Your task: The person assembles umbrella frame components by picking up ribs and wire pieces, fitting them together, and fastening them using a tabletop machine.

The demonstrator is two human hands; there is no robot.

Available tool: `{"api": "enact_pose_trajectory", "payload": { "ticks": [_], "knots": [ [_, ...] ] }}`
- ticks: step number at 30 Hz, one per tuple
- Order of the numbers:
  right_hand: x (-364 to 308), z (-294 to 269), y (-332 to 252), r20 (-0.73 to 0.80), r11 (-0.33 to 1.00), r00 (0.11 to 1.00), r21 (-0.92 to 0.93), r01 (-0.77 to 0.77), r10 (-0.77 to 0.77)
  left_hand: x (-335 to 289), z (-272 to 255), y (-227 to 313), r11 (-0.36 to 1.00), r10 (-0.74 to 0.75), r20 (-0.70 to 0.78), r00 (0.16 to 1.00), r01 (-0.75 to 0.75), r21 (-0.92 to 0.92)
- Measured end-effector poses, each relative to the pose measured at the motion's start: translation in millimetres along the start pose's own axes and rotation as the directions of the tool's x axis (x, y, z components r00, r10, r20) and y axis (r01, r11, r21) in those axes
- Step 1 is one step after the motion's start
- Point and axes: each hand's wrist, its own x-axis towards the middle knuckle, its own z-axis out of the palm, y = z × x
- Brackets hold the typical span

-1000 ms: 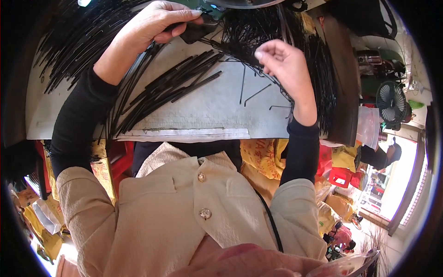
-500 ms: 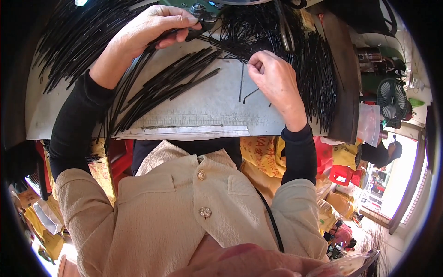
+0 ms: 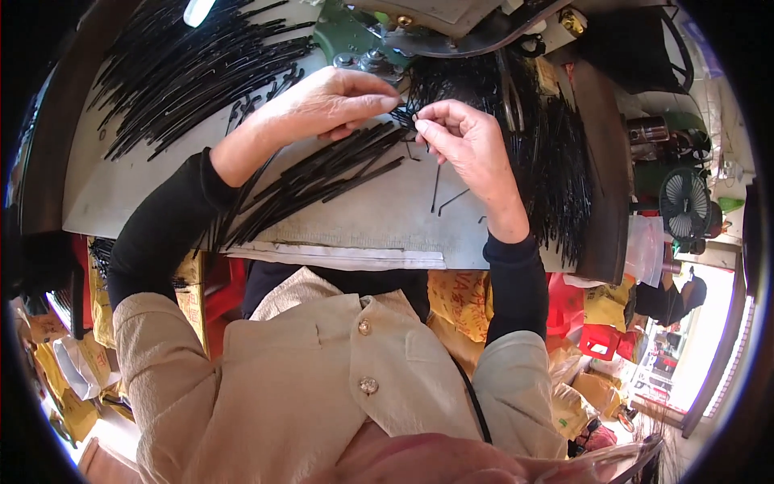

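My left hand [image 3: 343, 105] is closed in a pinch, thumb pressed along the index finger, above a row of black strips [image 3: 322, 165] lying on the table. Whatever its fingertips grip is hidden. More thin strips run out below that wrist toward the table's near edge. Just to the right, my right hand [image 3: 466, 145] pinches the end of a thin black strip [image 3: 405, 117] between thumb and forefinger. The two hands' fingertips are close together but apart. A few short bent black pieces [image 3: 436, 189] lie under my right hand.
A large heap of black strips [image 3: 177, 73] covers the far left, and another tangled pile [image 3: 556, 161] fills the right side. A green machine [image 3: 339, 36] with metal knobs stands at the back. A white strip [image 3: 347, 255] lines the near edge of the grey table [image 3: 145, 189].
My right hand has moved left and its fingertips have come up to my left hand's. My left hand has shifted right and lower. The whole view has tilted, showing more of the machine.
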Motion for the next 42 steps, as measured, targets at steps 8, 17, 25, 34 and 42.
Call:
{"api": "enact_pose_trajectory", "payload": {
  "ticks": [8,17,25,34,42],
  "knots": [
    [8.0,18.1,3.3,-0.040,0.978,0.987,-0.142,0.150,-0.157,0.2,-0.3,4.9,0.999,-0.053,-0.075,0.996,0.052,-0.017],
    [5.1,30.6,2.0,-0.130,0.872,0.939,-0.427,0.238,-0.319,0.2,0.3,-6.0,0.982,-0.080,-0.162,0.984,0.049,-0.184],
    [5.8,28.6,6.8,-0.027,0.931,0.970,-0.288,0.223,-0.241,-1.4,3.7,-6.8,0.931,-0.120,-0.172,0.978,0.051,-0.360],
    [5.8,27.0,3.5,0.002,0.985,0.987,-0.068,0.158,-0.158,-1.3,-0.6,-10.4,0.959,-0.112,-0.143,0.983,0.070,-0.274],
    [7.1,31.2,5.7,-0.002,0.993,0.993,-0.010,0.120,-0.120,-4.5,6.2,-5.0,0.945,-0.112,-0.229,0.967,0.033,-0.325]
  ]
}}
